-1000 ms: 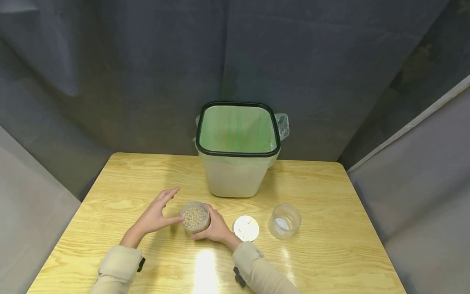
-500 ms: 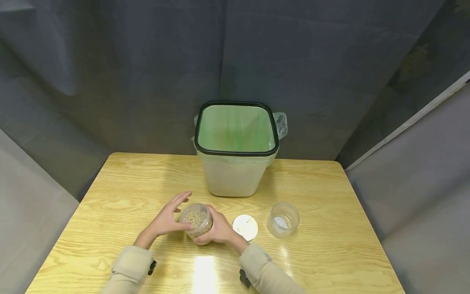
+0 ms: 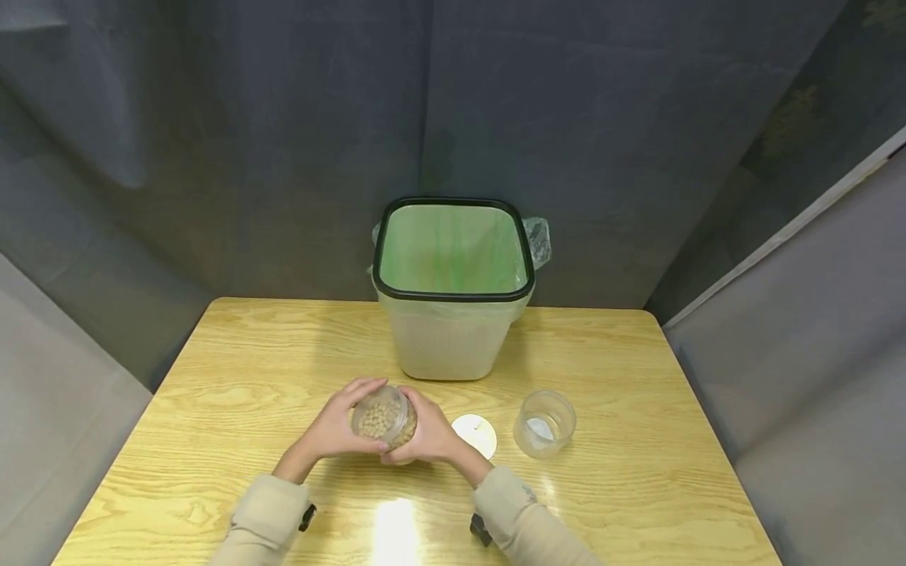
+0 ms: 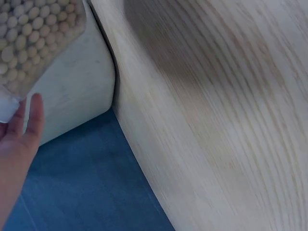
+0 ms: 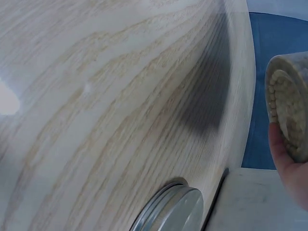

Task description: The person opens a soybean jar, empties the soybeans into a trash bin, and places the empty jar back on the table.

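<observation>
A clear jar of pale round beans (image 3: pixel 378 418) is held between both hands, tilted with its mouth toward the left. My left hand (image 3: pixel 345 424) grips it around the rim end, thumb at the front and fingers behind. In the left wrist view, beans (image 4: pixel 33 41) fill the jar down near its mouth, and fingertips of the left hand (image 4: pixel 19 139) reach the rim. My right hand (image 3: pixel 428 428) grips the base end. The right wrist view shows the jar's bottom (image 5: pixel 288 110) with the right hand (image 5: pixel 288 168) beneath it.
A white round lid (image 3: pixel 476 435) lies just right of the right hand. Beyond it stands a clear jar (image 3: pixel 545 424) with a white patch inside. A white bin (image 3: pixel 449 342) with a black rim and green liner stands behind, toward the back edge of the wooden table (image 3: pixel 602 362).
The left hand has moved right and closed around the bean jar's rim end. The jar has tipped from nearly upright toward the left, the right hand keeping its grip.
</observation>
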`<state>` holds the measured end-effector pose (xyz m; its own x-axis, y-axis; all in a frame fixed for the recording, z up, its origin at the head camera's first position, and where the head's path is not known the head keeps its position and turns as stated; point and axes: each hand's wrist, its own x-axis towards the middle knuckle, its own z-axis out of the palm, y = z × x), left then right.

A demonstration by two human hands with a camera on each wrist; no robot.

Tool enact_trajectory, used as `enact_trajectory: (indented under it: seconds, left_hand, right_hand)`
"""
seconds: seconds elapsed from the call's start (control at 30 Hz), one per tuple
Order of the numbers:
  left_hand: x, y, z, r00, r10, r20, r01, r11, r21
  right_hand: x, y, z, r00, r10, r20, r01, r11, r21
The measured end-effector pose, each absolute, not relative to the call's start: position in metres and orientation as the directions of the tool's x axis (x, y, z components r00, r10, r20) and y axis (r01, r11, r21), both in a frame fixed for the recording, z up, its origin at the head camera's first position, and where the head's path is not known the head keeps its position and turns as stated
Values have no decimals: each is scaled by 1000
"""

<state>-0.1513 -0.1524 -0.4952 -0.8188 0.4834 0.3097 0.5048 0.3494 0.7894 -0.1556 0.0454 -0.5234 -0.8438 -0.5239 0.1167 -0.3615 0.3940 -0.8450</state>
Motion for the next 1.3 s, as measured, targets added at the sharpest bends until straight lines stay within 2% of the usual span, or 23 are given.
enact_trajectory:
  seconds: [0.43,0.63,0.8,0.93,1.07,1.17,1.23,1.3]
  left_hand:
    - [-147,-138,-493,-892,308,329,445,483,754]
    - [-148,-131,-493,-945,196,262,327,596,734]
    - [-146,-129,-489,-960,203,195,281,657,700]
    - [-150,-135,-487,-925,319,205,359,561,746]
    - [-155,-145,-487,-840,481,250,435,323,840]
    - [-154,-149,-481,-785,548,288,445,176,878]
    - [-152,-148,-473,-784,548,292,432,143,891]
    - [-149,-145,-469,-806,515,291,429,170,887]
  right_hand:
    - [-149,44,-520,-888,-446,113,-348,491,-799]
    - [-149,41,-520,-916,-382,123,-332,548,-768]
    - [-149,42,-521,-920,-372,122,-326,555,-765]
    - [-151,46,-520,-911,-387,145,-352,542,-763]
    - [-153,49,-516,-899,-408,160,-371,516,-772]
    - [-153,51,-514,-894,-422,149,-367,499,-785]
    - [-152,52,-514,-890,-432,142,-365,490,-792]
    - [-152,53,-513,-892,-428,148,-367,492,-789]
